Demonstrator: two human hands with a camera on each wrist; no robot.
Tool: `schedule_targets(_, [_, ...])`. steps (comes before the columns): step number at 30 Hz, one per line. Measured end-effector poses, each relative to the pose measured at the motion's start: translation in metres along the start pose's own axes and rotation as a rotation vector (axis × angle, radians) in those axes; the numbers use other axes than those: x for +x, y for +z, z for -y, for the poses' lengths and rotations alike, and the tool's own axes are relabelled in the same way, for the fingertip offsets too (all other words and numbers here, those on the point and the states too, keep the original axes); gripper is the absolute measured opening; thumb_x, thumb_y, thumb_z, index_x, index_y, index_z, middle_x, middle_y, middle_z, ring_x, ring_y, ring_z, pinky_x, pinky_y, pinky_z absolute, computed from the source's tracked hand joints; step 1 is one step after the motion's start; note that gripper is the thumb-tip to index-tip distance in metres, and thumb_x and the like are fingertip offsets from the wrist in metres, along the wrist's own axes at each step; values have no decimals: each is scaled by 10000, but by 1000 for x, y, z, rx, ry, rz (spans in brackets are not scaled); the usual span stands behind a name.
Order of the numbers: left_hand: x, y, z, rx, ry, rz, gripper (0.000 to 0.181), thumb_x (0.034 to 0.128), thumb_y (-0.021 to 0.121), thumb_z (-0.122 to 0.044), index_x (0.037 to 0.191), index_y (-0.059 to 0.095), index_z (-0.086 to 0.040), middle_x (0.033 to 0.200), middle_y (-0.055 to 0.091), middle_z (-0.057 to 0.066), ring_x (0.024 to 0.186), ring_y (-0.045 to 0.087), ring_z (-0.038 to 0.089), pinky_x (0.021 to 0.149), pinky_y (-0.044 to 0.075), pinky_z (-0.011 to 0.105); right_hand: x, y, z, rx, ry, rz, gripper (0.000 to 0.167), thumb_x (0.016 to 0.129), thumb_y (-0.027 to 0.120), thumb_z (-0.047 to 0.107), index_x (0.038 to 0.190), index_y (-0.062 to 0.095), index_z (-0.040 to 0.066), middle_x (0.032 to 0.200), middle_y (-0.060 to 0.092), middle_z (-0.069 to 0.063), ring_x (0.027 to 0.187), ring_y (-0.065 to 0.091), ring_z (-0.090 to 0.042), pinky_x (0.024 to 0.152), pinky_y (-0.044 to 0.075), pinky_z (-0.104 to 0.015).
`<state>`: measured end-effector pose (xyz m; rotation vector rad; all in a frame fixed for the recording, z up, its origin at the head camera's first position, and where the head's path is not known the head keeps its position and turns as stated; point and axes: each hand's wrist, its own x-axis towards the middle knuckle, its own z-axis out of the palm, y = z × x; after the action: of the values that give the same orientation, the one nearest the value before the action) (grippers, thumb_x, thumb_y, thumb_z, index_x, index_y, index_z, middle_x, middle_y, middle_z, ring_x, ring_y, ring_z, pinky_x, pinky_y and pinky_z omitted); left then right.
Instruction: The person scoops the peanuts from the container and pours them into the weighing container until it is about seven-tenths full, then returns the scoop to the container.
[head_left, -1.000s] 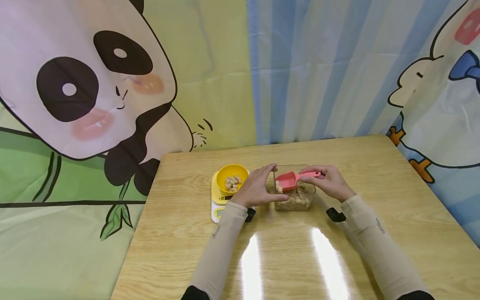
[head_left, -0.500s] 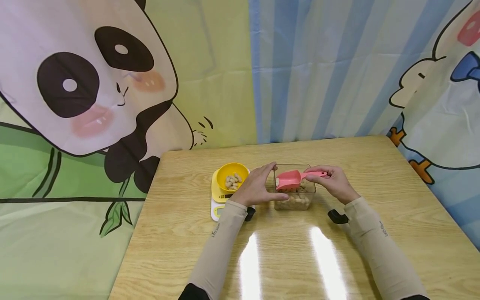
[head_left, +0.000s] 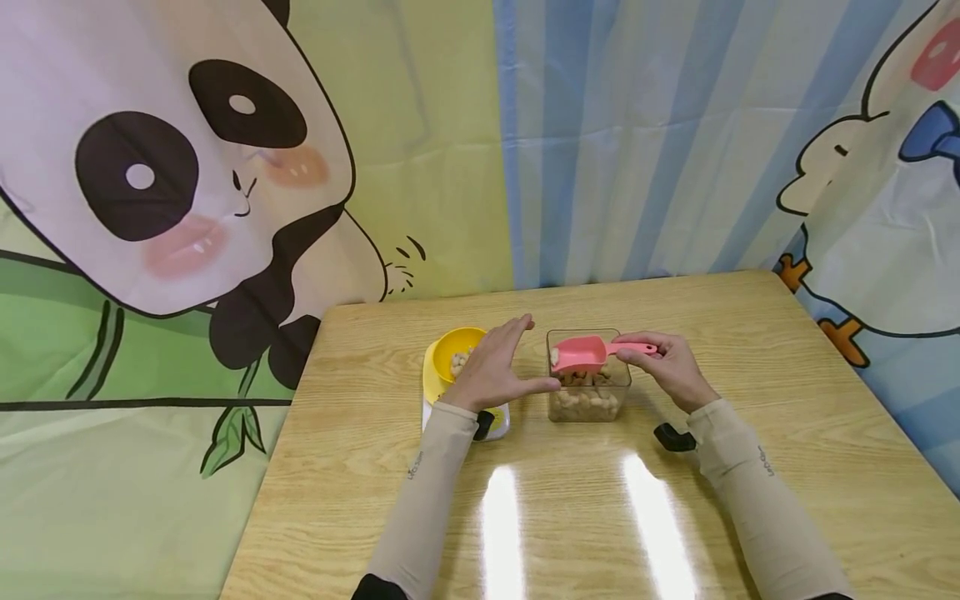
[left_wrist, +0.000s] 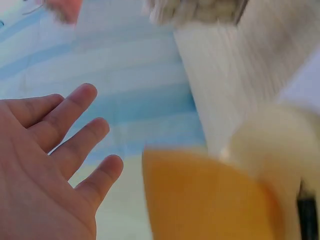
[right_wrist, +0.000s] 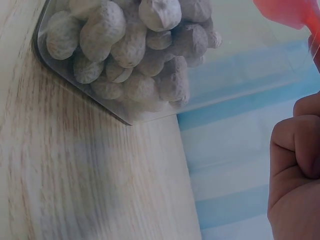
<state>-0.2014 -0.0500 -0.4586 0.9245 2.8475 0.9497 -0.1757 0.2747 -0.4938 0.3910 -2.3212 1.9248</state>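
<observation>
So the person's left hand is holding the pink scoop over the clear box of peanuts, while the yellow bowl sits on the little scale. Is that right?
Not quite: the head view shows the right hand holding the pink scoop over the clear box of peanuts. The yellow bowl does sit on the little scale.

Left hand [head_left: 497, 368]: I see it with the fingers extended, partly before the yellow bowl [head_left: 442, 346]; if the thumb touches the clear box [head_left: 589, 386], I cannot tell.
Right hand [head_left: 669, 368]: it pinches the pink scoop [head_left: 581, 355] by its handle, over the box.
Peanuts [head_left: 588, 406]: I see them in box and bowl.
Scale [head_left: 430, 385]: under the bowl.
</observation>
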Motion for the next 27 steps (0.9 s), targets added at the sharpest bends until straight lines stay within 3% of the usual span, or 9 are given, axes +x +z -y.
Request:
schedule_targets(4, [-10, -14, 11, 29, -27, -46, 1111, 765, 561, -876, 1631, 175, -295, 1595, 340, -147, 1492, 269, 142, 1196, 278, 457, -1, 0, -3, 32, -6, -8, 240, 962, 704, 83, 1179, 724, -19, 902, 687, -21, 503, 241, -136, 436, 252, -350])
schedule_targets(8, [-21, -25, 27, 50, -48, -92, 1093, 787, 557, -858, 1628, 205, -256, 1580, 376, -96, 1488, 283, 169, 1203, 263, 454, -2, -1, -6, 65, -10, -15, 245, 968, 692, 70, 1188, 712, -36, 824, 641, 8, 519, 283, -106, 441, 255, -349])
schedule_targets(13, [-33, -34, 46, 81, -102, -145, 1121, 764, 593, -853, 1621, 244, -221, 1606, 358, -27, 1488, 291, 240, 1204, 246, 500, -2, -4, -7, 75, -1, -28, 245, 971, 690, 76, 1187, 714, -38, 852, 660, 27, 556, 349, -79, 459, 324, -301])
schedule_targets(16, [-39, -36, 56, 102, -140, -149, 1160, 740, 611, -861, 1625, 237, -211, 1631, 323, 3, 1501, 271, 261, 1208, 225, 523, -2, -6, -4, 69, 8, -34, 258, 969, 699, 94, 1194, 713, -31, 924, 703, 28, 589, 387, -72, 497, 376, -257])
schedule_targets(23, [-52, -34, 74, 141, -216, -107, 1228, 708, 645, -863, 1632, 207, -183, 1639, 307, 35, 1504, 263, 265, 1221, 200, 494, -1, -10, 3, 63, 8, -40, 247, 978, 684, 87, 1195, 710, -29, 917, 694, 34, 519, 266, -111, 452, 276, -338])
schedule_targets(27, [-58, -32, 79, 128, -243, -114, 1226, 717, 722, -789, 1639, 175, -194, 1672, 226, 19, 1506, 249, 299, 1213, 205, 532, 2, -14, 5, 42, -3, -52, 245, 976, 685, 86, 1196, 714, -19, 966, 711, 35, 568, 306, -124, 490, 313, -327])
